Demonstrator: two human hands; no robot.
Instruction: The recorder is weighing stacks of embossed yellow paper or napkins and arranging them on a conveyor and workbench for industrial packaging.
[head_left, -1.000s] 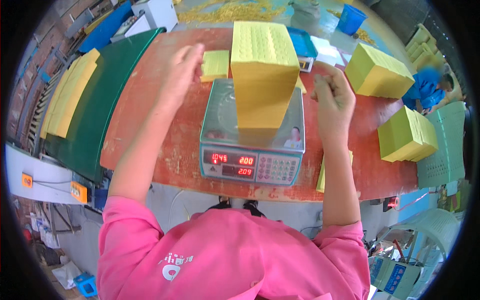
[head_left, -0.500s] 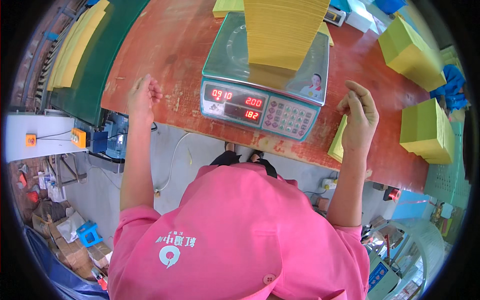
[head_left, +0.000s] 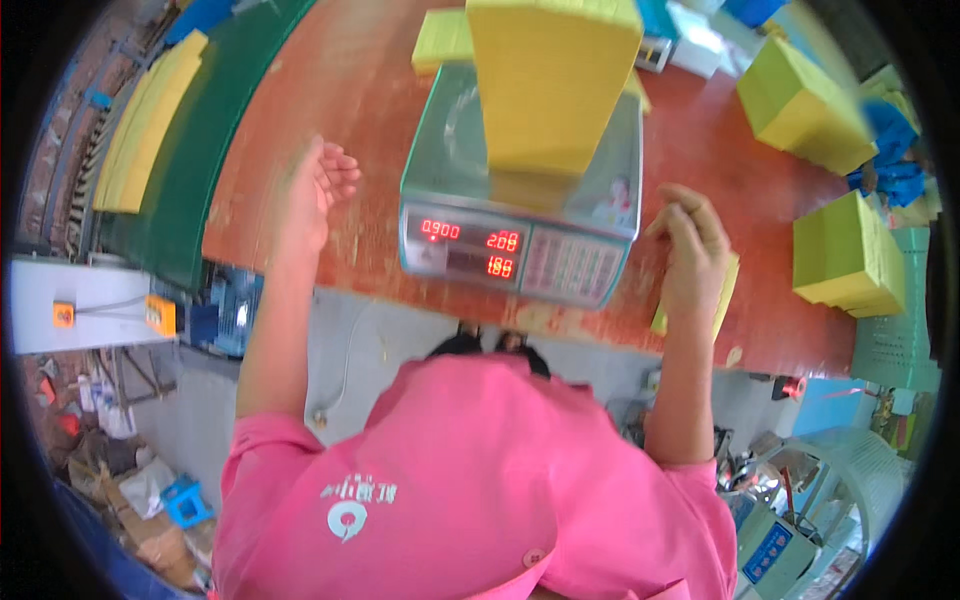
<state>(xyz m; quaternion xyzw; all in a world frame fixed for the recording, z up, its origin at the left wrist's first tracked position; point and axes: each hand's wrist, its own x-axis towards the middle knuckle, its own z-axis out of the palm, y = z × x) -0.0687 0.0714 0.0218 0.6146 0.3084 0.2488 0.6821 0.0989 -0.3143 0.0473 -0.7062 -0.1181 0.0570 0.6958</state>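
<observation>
A teal electronic scale (head_left: 416, 185) with a metal platform and lit red digits stands on the red worktable. On its platform rests a tall stack of yellow paper sheets (head_left: 550, 90). Beyond the scale's left side, my left hand (head_left: 326, 185) hovers over the table, fingers loosely bent and apart, holding nothing. Off the scale's right edge my right hand (head_left: 693, 255) is raised, its fingers half curled but not closed on anything. Partly hidden behind that hand and wrist lies a small yellow paper pile (head_left: 728, 290).
Two yellow paper stacks (head_left: 805, 105) (head_left: 850, 255) stand at the table's right. Another yellow stack (head_left: 440, 38) sits behind the scale. Yellow sheets (head_left: 150, 125) lie on a green surface (head_left: 205, 150) at left. A fan guard (head_left: 850, 480) and a blue stool (head_left: 186, 500) are below the table.
Both hands have moved toward the scale, the left one rightward with its fingers opening, the right one slightly leftward. The view has shifted, and the scale's lit digits have changed.
</observation>
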